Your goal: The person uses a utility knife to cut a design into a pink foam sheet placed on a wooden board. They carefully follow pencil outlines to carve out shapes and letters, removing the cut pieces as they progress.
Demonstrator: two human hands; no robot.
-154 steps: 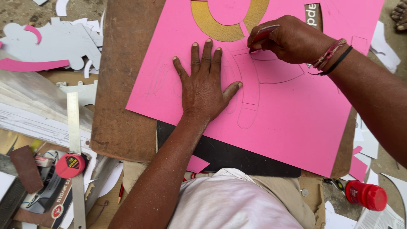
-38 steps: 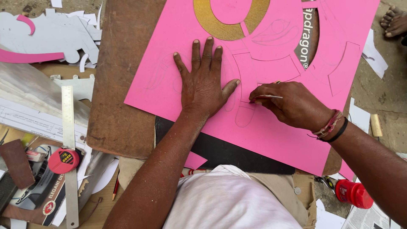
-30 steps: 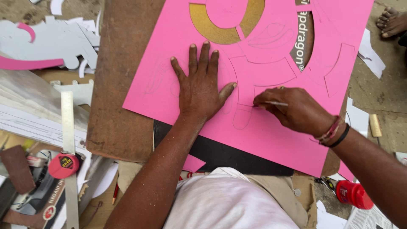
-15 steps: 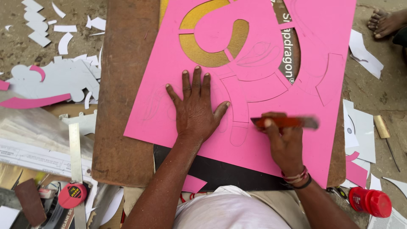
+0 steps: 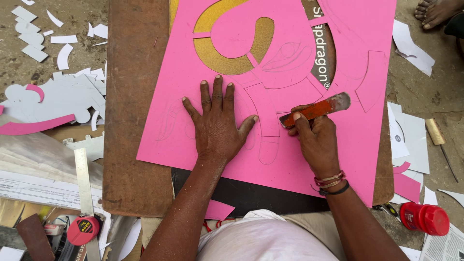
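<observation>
Bright, even daylight, soft shadows only, sharp focus throughout, slight wide-angle stretch at the edges

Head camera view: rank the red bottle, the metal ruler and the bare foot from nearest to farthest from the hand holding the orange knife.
From the right hand, which grips the orange knife:
1. Red bottle, on the ground to its lower right.
2. Bare foot, at the top right corner.
3. Metal ruler, far across on the left, past the left hand pressed flat on the pink sheet.
</observation>
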